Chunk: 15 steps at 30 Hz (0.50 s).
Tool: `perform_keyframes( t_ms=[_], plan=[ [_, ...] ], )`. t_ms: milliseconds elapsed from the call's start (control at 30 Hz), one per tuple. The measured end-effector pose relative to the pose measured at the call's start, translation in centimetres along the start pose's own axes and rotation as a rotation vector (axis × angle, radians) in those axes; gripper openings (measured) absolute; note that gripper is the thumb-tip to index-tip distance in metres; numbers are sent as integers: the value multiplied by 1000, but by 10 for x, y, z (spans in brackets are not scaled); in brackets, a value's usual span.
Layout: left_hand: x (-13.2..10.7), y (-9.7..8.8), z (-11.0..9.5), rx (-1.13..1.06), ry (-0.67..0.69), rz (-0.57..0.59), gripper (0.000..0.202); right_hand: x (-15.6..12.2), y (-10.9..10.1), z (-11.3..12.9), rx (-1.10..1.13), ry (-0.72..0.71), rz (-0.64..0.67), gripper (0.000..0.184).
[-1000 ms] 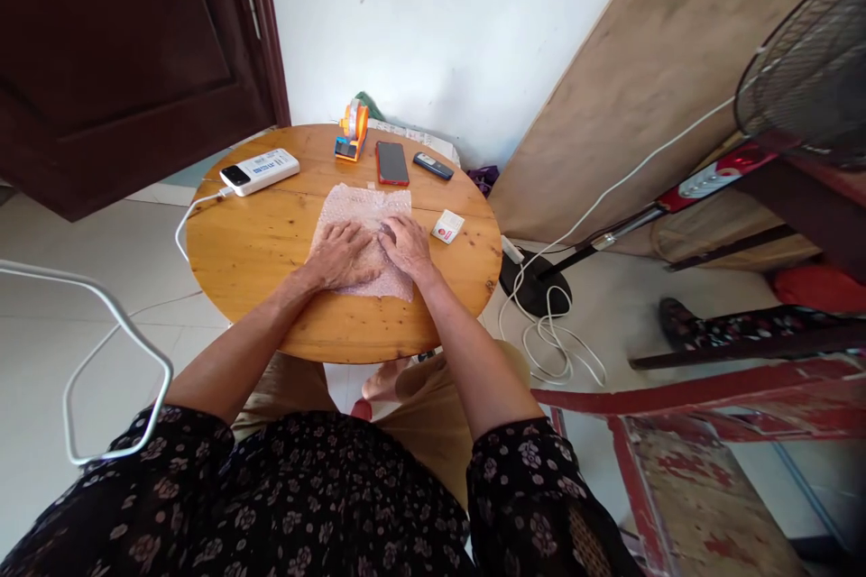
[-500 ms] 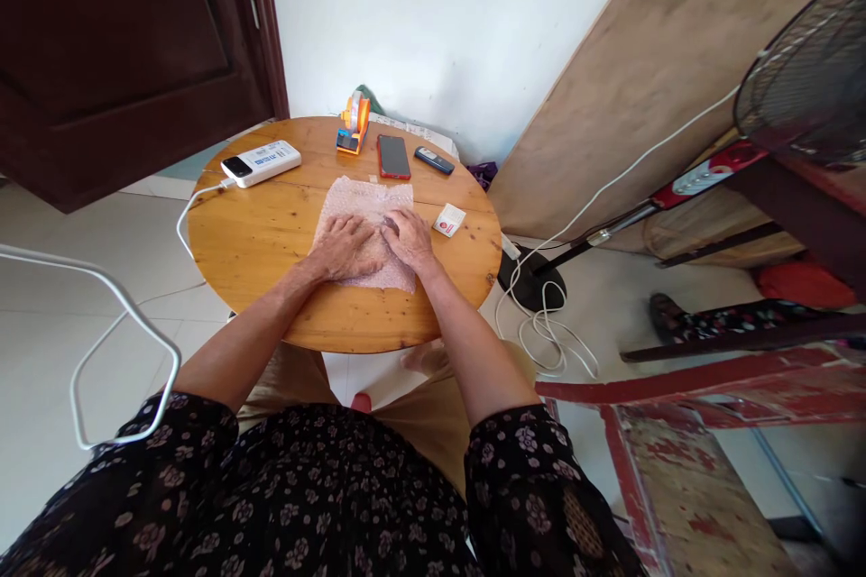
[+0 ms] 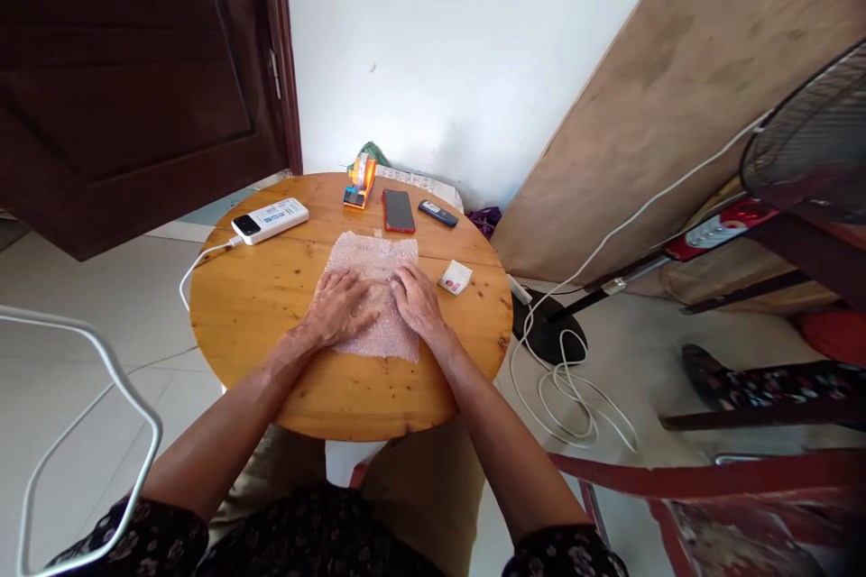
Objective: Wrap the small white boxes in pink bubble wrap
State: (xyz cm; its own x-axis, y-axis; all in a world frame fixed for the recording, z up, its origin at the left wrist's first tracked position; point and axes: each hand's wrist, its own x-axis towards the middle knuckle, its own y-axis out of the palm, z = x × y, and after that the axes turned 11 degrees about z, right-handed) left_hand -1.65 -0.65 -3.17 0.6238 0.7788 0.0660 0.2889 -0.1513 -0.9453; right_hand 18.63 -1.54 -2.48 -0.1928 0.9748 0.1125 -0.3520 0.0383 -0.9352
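A sheet or pouch of clear bubble wrap (image 3: 382, 338) lies flat on the round wooden table (image 3: 250, 306). My left hand (image 3: 336, 306) rests palm down across its left side, fingers stretched out and thumb apart. On its right edge lies my right hand (image 3: 415, 299), also palm down, with fingers extended. Neither hand grips anything. Whether something lies inside the bubble wrap I cannot tell. Just right of my right hand is a small white card or packet (image 3: 456, 277) with a red mark.
Along the table's back stand an orange tape dispenser (image 3: 361, 181), a red-edged smartphone (image 3: 399, 211) and a small dark phone-like device (image 3: 438, 214). A white power bank (image 3: 271, 221) with a cable sits at left. A fan base (image 3: 556, 325) and looped white cable lie on the floor at right.
The view has tilted up, so the table appears lower. Both hands stay flat on the bubble wrap; the left thumb now stands farther from its fingers.
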Motion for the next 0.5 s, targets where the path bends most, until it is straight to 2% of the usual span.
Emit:
perform_keyframes(
  t_ms=[133,200,267,333,400,500],
  plan=[
    [-4,0,-2,40,38,-1,56,-8,-14,-4,17,-8,-80,34],
    [-5,0,-4,36,40,-1,57,-15,-32,-10,-16,-11,-133,35],
    [-5,-1,-7,26,39,1,58,-21,-52,-22,-60,75,-176,42],
    [-6,-2,-10,12,42,3,57,-24,-68,-39,-87,218,-155,58],
    [-7,-4,-11,-8,36,-8,57,-26,-76,-58,-72,340,-55,67],
    [-8,-7,-10,-46,-6,-42,48,-29,-76,-79,55,391,26,58]
  ],
)
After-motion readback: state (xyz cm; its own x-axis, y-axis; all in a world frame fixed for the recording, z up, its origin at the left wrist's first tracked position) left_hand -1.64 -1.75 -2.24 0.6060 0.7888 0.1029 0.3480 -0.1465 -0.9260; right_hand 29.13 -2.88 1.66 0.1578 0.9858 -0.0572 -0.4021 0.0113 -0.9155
